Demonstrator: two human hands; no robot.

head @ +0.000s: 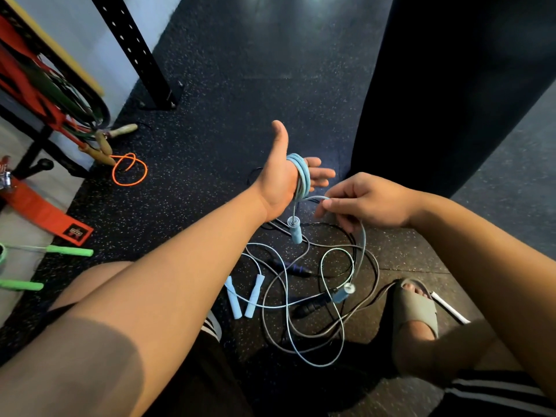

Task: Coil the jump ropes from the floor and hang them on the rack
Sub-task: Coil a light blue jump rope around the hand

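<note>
The dark speckled rubber floor (228, 94) filled most of the frame. The rack (39, 85) stood in the upper left, well apart from both hands and hung with red and green bands. At lower centre, between the person's knees, lay a tangle of ropes (288, 326) in grey, black and pale blue, their loops crossing.

The light-blue jump rope (301, 173) sat at frame centre, with several turns wound round the palm of the left hand (278, 180). That hand was spread flat, thumb up and fingers straight, acting as a spool rather than gripping.

Just to its right, the right hand (371, 203) pinched the rope's free run between thumb and fingertips, close to the coil. From the pinch the slack fell down into the tangle. The right hand was therefore nearer the uncoiled length, and the next wrap would likely have to carry it up and over the left palm.

One blue handle (294, 231) dangled just beneath the left wrist. Another (344, 291) lay on the floor among the loops.
</note>
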